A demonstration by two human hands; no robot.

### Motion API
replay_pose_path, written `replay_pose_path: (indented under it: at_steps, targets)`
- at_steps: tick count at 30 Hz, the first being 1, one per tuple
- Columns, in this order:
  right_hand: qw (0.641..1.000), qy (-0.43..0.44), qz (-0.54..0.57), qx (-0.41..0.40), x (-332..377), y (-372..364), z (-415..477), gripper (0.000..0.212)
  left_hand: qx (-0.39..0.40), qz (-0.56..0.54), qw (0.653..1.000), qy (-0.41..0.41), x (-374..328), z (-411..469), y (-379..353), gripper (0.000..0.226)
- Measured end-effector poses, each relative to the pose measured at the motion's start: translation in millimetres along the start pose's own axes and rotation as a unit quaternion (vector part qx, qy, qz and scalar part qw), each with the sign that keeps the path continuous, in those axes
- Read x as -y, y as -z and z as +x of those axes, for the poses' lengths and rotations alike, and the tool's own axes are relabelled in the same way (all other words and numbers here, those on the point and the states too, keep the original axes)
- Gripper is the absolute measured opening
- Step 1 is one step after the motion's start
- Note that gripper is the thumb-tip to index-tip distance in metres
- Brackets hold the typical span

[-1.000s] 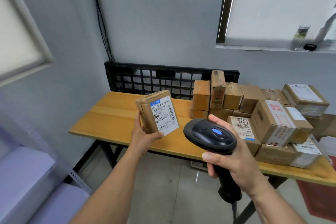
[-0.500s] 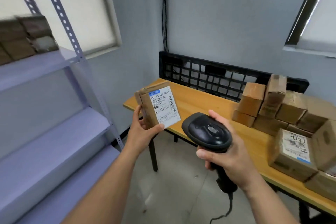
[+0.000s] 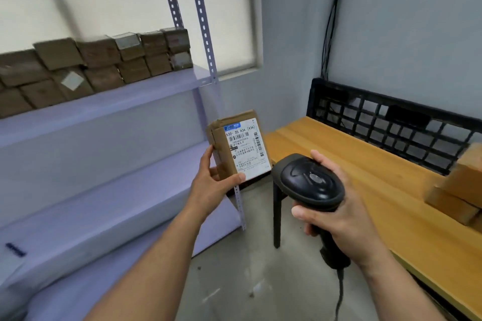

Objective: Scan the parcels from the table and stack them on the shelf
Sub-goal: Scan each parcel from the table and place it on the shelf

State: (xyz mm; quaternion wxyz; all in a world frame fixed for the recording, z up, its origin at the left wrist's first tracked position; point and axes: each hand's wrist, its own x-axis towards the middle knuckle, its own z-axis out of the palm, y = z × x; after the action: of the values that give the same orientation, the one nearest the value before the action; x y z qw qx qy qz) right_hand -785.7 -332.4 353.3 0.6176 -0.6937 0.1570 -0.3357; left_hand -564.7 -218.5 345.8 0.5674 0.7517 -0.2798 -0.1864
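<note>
The left hand [image 3: 211, 187] grips a small brown cardboard parcel with a white printed shipping label [image 3: 240, 148], thumb across the lower edge and fingers behind. It holds the parcel upright in the air near the middle of the view, off both table and shelf, with the label turned toward the wearer. Just beside it at four o'clock, the right hand [image 3: 339, 219] is wrapped round the handle of a black plastic handheld barcode scanner [image 3: 310, 182]. The scanner's head sits close to the parcel's lower right corner without touching it. No scan light shows on the label, so I cannot tell whether the read is done.

The pale lilac metal shelf rack [image 3: 135, 96] fills the view from nine to eleven o'clock. Its middle board carries a blurred row of brown parcels stacked two high [image 3: 104, 65], running almost to the right-hand upright. The yellow wooden table [image 3: 365, 177] lies at three o'clock, with a few more cardboard boxes [image 3: 459, 190] at its far right edge.

The body faces the rack, so this looks like the hand-over between scanning and stacking. If the code is unread, the scanner's nose must square up to the barcode first. The left hand must then lift the parcel toward ten o'clock and set it flat on or against the row, without nudging the end boxes off.
</note>
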Motion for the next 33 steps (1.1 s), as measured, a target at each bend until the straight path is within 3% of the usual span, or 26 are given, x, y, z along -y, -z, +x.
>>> replay_pose_path:
  at_steps: [14, 33]
  targets:
    - [0.997, 0.032, 0.000, 0.069, 7.4, -55.7, 89.2, 0.092, -0.093, -0.027, 0.995, -0.008, -2.8, 52.9, 69.5, 0.092]
    - [0.997, 0.048, -0.059, -0.004, -13.5, -125.8, 323.3, 0.091, -0.058, -0.059, 0.996, -0.033, -43.5, 347.7, 136.8, 0.084]
